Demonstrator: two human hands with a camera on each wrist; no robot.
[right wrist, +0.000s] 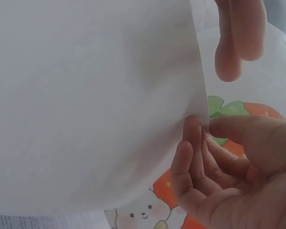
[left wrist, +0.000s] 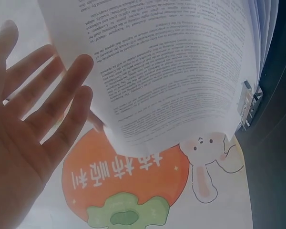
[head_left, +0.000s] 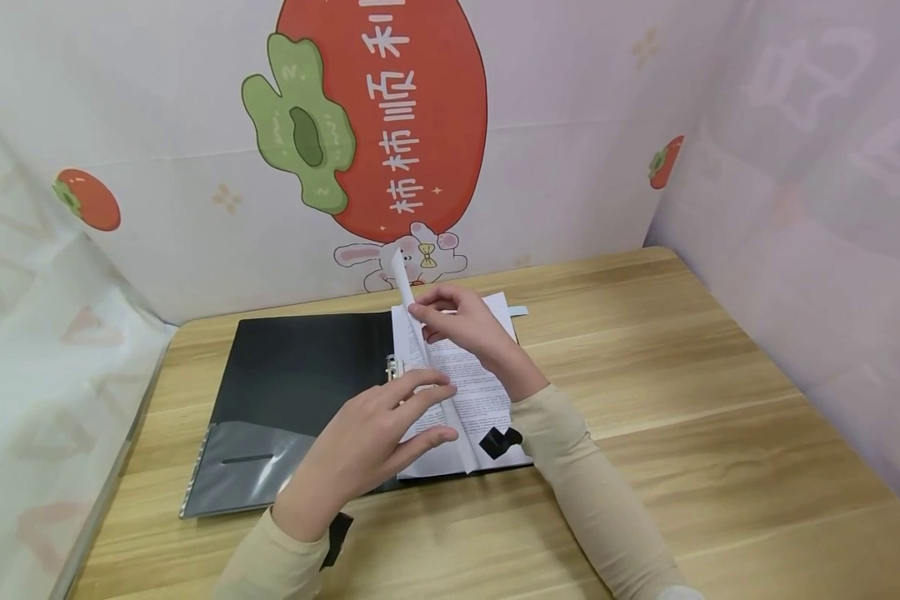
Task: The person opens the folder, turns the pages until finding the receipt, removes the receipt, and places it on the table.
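A black clip folder (head_left: 300, 367) lies spread on the table, with a stack of printed paper (head_left: 480, 383) on its right half, under a metal clip (head_left: 392, 367). One sheet (left wrist: 167, 76) stands lifted and curved up from the stack. My right hand (head_left: 461, 325) pinches that sheet's edge between thumb and fingers, plain in the right wrist view. Close to the lifted sheet, on its left, hovers my left hand (head_left: 375, 429), fingers spread and relaxed. In the left wrist view its fingers (left wrist: 69, 90) overlap the sheet's edge; whether they touch it I cannot tell.
The wooden table (head_left: 682, 392) extends right of the folder. A clear pocket (head_left: 251, 467) covers the folder's lower left. A pale blue tab (head_left: 518, 311) sticks out past the stack. A printed cloth wall (head_left: 570, 150) rises behind the table.
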